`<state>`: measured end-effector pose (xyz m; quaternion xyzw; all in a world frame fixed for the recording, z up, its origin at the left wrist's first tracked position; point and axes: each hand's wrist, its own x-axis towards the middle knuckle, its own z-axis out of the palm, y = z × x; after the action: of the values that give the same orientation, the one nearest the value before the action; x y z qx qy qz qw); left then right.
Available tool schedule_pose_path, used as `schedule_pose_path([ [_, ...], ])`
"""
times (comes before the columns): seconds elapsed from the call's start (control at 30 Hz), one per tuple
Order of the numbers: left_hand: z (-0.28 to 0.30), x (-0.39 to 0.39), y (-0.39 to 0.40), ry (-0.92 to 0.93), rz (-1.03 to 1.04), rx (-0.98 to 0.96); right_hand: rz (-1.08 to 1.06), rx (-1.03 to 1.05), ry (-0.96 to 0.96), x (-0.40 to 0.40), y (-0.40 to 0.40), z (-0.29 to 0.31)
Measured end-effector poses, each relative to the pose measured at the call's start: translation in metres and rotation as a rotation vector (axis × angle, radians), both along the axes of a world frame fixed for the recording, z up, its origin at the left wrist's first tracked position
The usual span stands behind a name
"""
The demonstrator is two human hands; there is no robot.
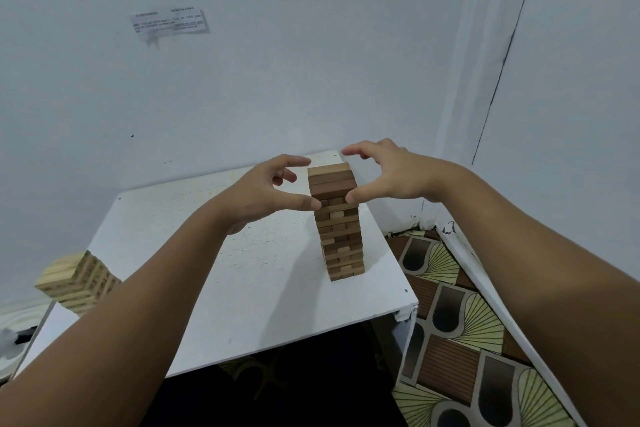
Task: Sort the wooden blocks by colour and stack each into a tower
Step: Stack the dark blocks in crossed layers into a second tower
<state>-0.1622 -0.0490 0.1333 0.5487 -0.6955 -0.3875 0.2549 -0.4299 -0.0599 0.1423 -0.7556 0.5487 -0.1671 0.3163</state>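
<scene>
The left forearm [104, 333] hides the pale tower's [74, 279] base.

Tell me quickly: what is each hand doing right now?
Left hand: open, fingers loosely curved, thumb tip touching the brown tower, gripping nothing.
Right hand: open, thumb tip against the tower's other side, gripping nothing.

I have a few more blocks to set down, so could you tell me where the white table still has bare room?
The white table is bare along its near edge and left half, between the left forearm and the brown tower. It is crowded at the far right: the left hand and right hand flank the tower top. The pale tower fills the left end.
</scene>
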Motion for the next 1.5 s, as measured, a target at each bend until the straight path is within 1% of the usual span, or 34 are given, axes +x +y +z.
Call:
schedule_pose_path([
  [0.17, -0.007, 0.007, 0.005, 0.079, 0.025, 0.0, -0.023, 0.054, -0.156, -0.001, 0.005, -0.011],
  [0.27, -0.013, 0.008, 0.007, 0.11, 0.041, 0.004, -0.014, 0.08, -0.171, 0.001, 0.007, -0.015],
  [0.4, -0.016, 0.008, 0.006, 0.144, 0.049, 0.001, 0.005, 0.102, -0.239, 0.003, 0.012, -0.013],
  [0.67, -0.016, 0.011, 0.008, 0.162, 0.034, 0.023, 0.0, 0.109, -0.252, 0.002, 0.008, -0.019],
  [0.77, -0.016, 0.005, 0.012, 0.264, 0.094, 0.005, -0.066, 0.097, -0.413, 0.007, 0.011, -0.026],
  [0.9, -0.019, -0.026, 0.019, 0.466, 0.323, -0.027, -0.223, 0.033, -0.717, 0.029, 0.018, -0.038],
  [0.97, -0.018, -0.045, 0.023, 0.581, 0.369, -0.012, -0.255, 0.069, -0.819, 0.044, 0.021, -0.042],
  [1.07, -0.018, -0.067, 0.031, 0.682, 0.391, 0.026, -0.287, 0.124, -0.935, 0.06, 0.022, -0.047],
  [1.17, -0.017, -0.079, 0.034, 0.761, 0.404, 0.066, -0.329, 0.136, -1.004, 0.066, 0.022, -0.049],
  [1.3, -0.015, -0.088, 0.035, 0.823, 0.403, 0.08, -0.339, 0.147, -1.031, 0.069, 0.019, -0.05],
  [1.37, -0.014, -0.09, 0.036, 0.826, 0.395, 0.084, -0.331, 0.165, -1.037, 0.07, 0.019, -0.051],
  [1.5, -0.014, -0.094, 0.041, 0.758, 0.44, 0.073, -0.329, 0.183, -1.041, 0.072, 0.022, -0.05],
])
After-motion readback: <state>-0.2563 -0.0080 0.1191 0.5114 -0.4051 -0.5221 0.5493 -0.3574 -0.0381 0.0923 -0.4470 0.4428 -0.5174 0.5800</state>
